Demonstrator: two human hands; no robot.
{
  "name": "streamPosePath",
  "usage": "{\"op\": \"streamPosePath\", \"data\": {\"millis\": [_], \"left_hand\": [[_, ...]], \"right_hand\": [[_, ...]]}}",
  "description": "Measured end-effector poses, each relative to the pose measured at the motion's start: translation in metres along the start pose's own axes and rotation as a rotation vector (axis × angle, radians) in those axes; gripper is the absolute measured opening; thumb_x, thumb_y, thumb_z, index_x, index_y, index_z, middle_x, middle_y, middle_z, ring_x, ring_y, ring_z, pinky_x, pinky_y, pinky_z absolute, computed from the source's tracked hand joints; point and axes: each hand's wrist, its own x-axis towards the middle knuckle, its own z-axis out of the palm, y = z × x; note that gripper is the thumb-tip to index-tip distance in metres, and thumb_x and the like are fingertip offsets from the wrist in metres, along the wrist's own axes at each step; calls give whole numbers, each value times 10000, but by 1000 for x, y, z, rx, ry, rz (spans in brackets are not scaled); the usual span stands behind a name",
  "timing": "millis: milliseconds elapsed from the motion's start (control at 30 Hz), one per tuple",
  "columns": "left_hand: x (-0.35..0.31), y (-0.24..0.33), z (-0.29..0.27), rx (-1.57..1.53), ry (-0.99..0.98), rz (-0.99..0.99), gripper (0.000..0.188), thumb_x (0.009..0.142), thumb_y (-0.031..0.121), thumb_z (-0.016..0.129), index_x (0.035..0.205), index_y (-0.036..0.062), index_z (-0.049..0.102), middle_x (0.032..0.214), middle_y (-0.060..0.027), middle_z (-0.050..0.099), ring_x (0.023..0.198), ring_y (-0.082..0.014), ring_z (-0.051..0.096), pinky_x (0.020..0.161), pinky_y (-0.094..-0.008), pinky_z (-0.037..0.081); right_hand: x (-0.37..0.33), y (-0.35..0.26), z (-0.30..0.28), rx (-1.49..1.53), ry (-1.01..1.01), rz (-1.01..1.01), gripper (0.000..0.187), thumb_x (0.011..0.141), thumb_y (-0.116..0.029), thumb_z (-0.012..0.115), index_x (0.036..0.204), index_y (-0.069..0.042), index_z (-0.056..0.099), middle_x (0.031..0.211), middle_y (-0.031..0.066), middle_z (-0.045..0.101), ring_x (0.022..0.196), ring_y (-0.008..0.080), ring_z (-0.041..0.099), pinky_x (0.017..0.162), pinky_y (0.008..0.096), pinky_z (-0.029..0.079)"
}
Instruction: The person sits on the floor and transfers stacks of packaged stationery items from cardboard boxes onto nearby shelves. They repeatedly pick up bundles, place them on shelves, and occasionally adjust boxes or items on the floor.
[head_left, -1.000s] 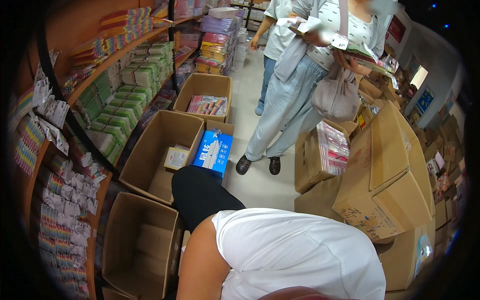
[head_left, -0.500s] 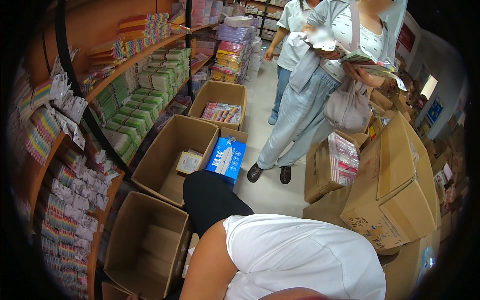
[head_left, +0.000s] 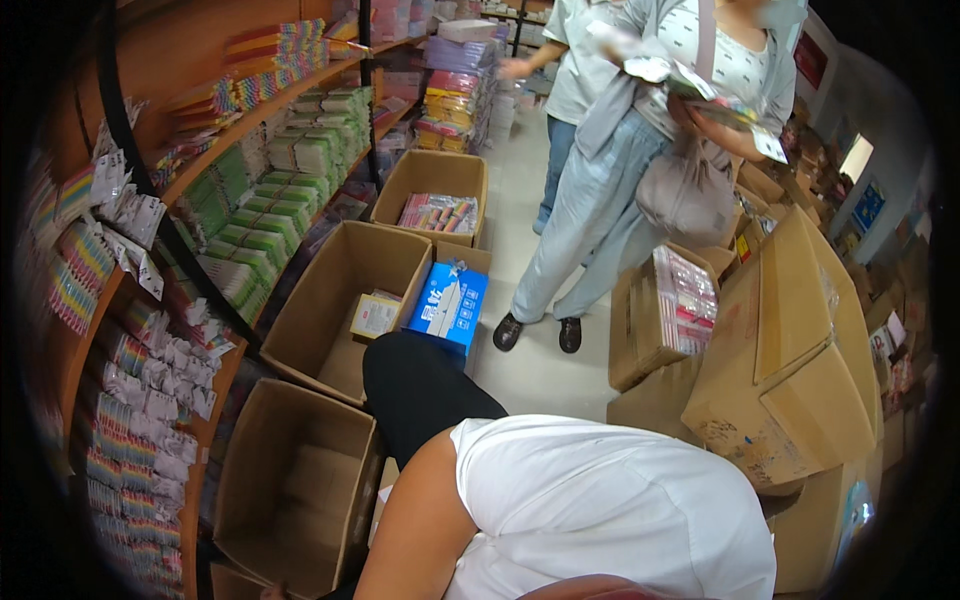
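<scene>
Grip cannot be told for the left hand [head_left: 272, 592]: only a small sliver of what look like its fingertips shows at the lower edge, and the right hand is out of view. That sliver lies just beside the near rim of the open carton [head_left: 310, 470], which stands at lower left, tilted a little, flaps not visible. To its right a bare arm [head_left: 415, 530] runs down out of a white shirt [head_left: 620, 510], and beyond the shoulder is a black-clad leg [head_left: 425, 375].

Past the open carton are 2 more in a row: the middle carton [head_left: 315, 310] holds a small yellow-and-white box [head_left: 376, 316], with a blue printed box [head_left: 448, 300] at its right side; the far carton [head_left: 440, 170] holds flat colourful packets [head_left: 440, 212].

Left of the row, shelving [head_left: 190, 40] carries stacked green packs [head_left: 255, 225]. Across the aisle, a large carton [head_left: 770, 340] leans beside a carton of pink packets [head_left: 688, 305]. Between them stand 2 people; the nearer person [head_left: 610, 215] holds papers [head_left: 650, 68] and carries a grey bag [head_left: 690, 200].
</scene>
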Motion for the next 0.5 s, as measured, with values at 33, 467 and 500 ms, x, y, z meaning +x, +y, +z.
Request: {"op": "streamPosePath", "data": {"millis": [33,467,500], "left_hand": [[6,2,4,-29,-14,0,312,819,183,797,680,93,532,549,-19,430,415,-138,333,390,-356,274],[-30,27,15,-17,22,-18,196,868,168,694,906,-10,621,824,-141,611,724,-282,579,652,-436,480],[-27,20,16,-132,75,-10,184,853,133,698,789,-1,589,721,-129,589,615,-270,566,587,-421,460]], "right_hand": [[-2,-2,-2,-9,14,0,336,889,-249,703,1155,-55,635,1087,84,654,951,186,636,811,334,522],[-4,3,1,57,-6,7,354,898,-266,696,1173,-57,622,1101,88,644,954,193,632,809,336,522],[-5,3,1,65,-6,6,355,898,-268,695,1174,-57,621,1102,88,644,954,193,632,809,336,522]]}}
